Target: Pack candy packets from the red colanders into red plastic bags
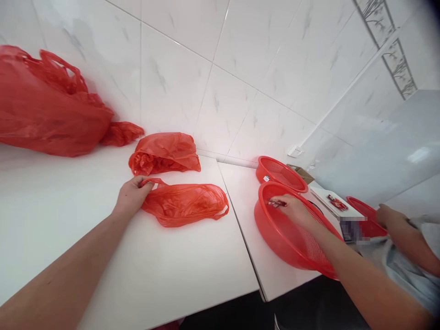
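Observation:
My left hand (132,195) rests on the white table (144,266), its fingers closed on the near end of a flat red plastic bag (185,204). My right hand (292,208) reaches into a big red mesh basket (275,233) and pinches a small red packet (277,202). A second red basket (280,173) stands just behind the first one.
A crumpled red bag (165,153) lies behind the flat one, and a large full red bag (48,110) sits at the far left by the tiled wall. At right, another person's hand (387,215) is beside a third red basket (364,217) and a white scale (338,206) with packets.

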Tool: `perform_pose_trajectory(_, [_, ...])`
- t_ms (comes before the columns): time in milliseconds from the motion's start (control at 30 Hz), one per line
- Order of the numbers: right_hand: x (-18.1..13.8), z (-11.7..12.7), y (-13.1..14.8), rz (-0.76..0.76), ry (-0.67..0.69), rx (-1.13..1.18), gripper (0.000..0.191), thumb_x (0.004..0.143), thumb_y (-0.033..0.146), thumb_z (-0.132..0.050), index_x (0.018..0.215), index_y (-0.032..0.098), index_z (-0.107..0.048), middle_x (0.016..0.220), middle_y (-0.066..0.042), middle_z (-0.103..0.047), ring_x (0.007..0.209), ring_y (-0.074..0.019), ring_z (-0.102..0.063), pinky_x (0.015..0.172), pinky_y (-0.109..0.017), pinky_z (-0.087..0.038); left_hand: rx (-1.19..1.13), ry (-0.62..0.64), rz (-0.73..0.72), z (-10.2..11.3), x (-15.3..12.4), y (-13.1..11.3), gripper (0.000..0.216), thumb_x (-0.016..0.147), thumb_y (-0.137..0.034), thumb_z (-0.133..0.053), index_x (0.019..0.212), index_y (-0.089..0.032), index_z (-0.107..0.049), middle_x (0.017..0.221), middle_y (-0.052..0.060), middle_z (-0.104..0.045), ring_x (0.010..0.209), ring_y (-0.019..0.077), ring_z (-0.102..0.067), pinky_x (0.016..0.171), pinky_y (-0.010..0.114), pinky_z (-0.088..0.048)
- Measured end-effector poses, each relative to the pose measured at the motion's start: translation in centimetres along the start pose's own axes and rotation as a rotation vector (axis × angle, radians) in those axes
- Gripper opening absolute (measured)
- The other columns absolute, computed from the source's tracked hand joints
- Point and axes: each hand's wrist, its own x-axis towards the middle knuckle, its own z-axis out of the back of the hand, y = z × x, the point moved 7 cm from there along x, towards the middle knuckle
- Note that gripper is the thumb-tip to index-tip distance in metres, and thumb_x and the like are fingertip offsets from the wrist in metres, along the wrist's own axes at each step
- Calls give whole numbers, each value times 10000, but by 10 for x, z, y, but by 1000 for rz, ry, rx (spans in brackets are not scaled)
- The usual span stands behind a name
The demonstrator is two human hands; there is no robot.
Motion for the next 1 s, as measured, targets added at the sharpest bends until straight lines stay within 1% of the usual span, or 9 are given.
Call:
perform_pose_trajectory(133, [17,23,52,219,-167,-24,288,828,277,-536,1071,264,-691,970,-65,-621,880,-203,-616,818,-378,-495,-93,54,-73,-6,2,-1,240,714,-396,-575,826,-188,-616,670,-21,-570,616,149,-546,539,224,-405])
perform_pose_trajectory(200, [14,12,98,387,-127,11,326,836,239,-508,1113,287,-673,1000,-59,-599,924,-198,-607,820,-368,-500,-95,50,-103,-7,3,-1,210,718,-392,-564,768,-190,-591,643,-29,-549,603,143,-531,537,225,-387])
perform_pose_trajectory(300, [-2,-35,168,580,106,134,352,832,168,-473,1063,326,-686,979,-38,-602,939,-182,-624,869,-366,-507,-85,17,-122,-5,3,1,205,714,-395,-550,698,-191,-542,589,-44,-496,550,130,-479,513,227,-345])
perform_pose_trajectory(400, [-18,-96,216,633,342,186,389,837,141,-448,1007,392,-691,977,-24,-625,904,-161,-649,838,-336,-536,-106,31,-130,-6,0,1,198,698,-389,-544,679,-192,-537,579,-48,-485,544,128,-459,515,228,-329])
perform_pose_trajectory(533, [-19,-150,242,634,380,143,326,860,215,-472,1023,401,-685,1030,-35,-627,949,-169,-649,815,-321,-552,-171,82,-139,-6,-5,-4,159,685,-344,-517,639,-192,-516,545,-53,-443,522,120,-416,509,227,-310])
perform_pose_trajectory(633, [-12,-159,247,651,345,164,396,822,221,-530,1178,369,-624,1178,-49,-610,1105,-202,-600,899,-332,-525,-206,90,-137,-3,-6,-6,149,698,-317,-476,616,-193,-486,527,-54,-417,506,114,-386,499,228,-297])
perform_pose_trajectory(733, [-3,-144,241,635,316,166,473,798,226,-565,1256,344,-570,1267,-62,-576,1189,-214,-548,984,-334,-468,-226,73,-137,1,-4,-5,159,713,-314,-460,616,-190,-487,538,-47,-426,526,116,-391,512,231,-305])
perform_pose_trajectory(867, [14,-82,201,495,112,52,338,822,300,-546,1150,314,-627,1248,-69,-570,1163,-241,-549,927,-379,-491,-249,62,-131,1,1,0,165,712,-324,-472,631,-186,-511,550,-37,-446,539,123,-407,521,241,-313])
perform_pose_trajectory(1000, [31,-12,115,200,-31,-135,323,813,433,-548,1097,309,-638,1117,-84,-634,968,-261,-626,763,-424,-510,-260,55,-110,-2,3,4,155,702,-321,-486,632,-185,-511,542,-41,-449,519,116,-395,508,240,-298])
